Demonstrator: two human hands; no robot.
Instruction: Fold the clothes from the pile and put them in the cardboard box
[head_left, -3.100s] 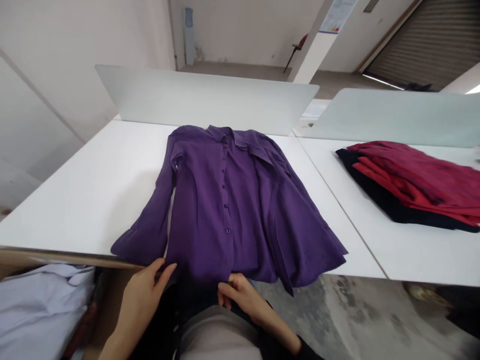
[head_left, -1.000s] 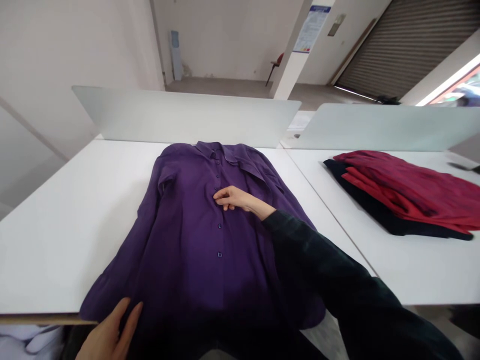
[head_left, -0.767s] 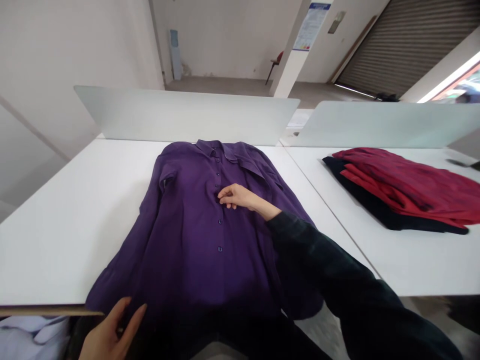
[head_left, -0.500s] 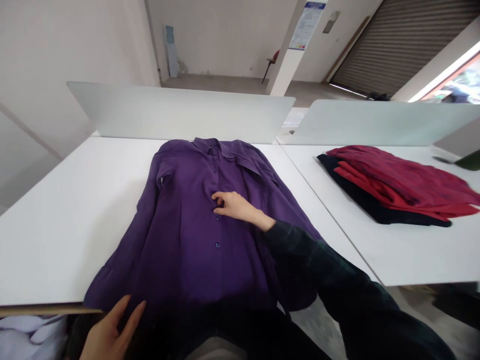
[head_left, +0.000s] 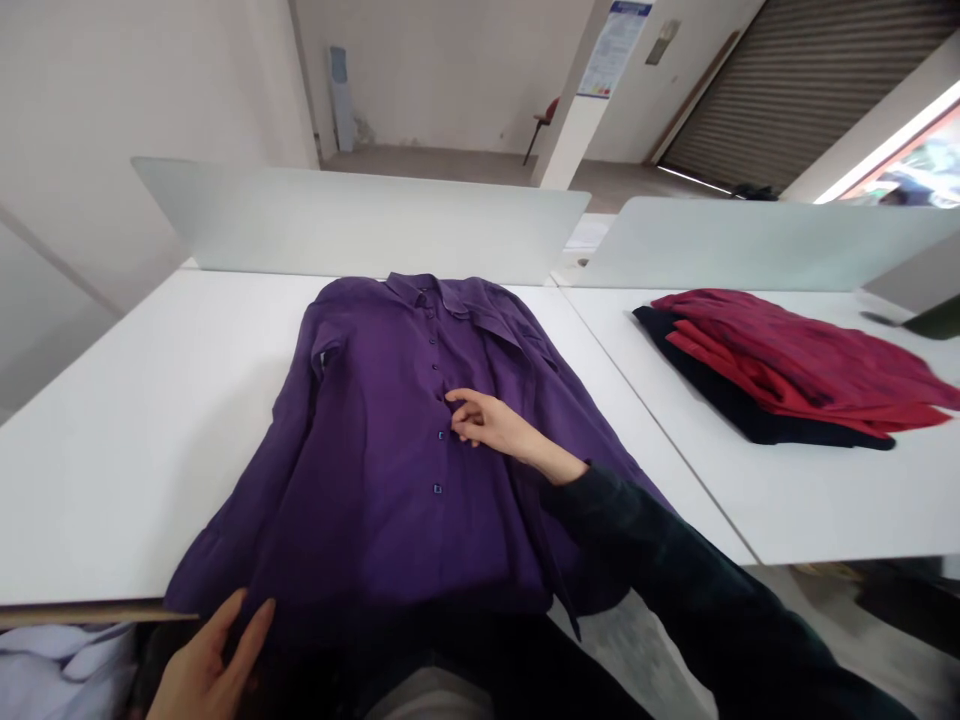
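Right hand [head_left: 487,425] on purple shirt [head_left: 360,470], grip unclear; left hand [head_left: 206,665] open by table edge [head_left: 82,612]

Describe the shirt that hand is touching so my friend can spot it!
Find the big white table straight ahead. A purple long-sleeved shirt lies spread there, collar pointing away, with the right hand at its buttons. The pile on the next table is red and black.
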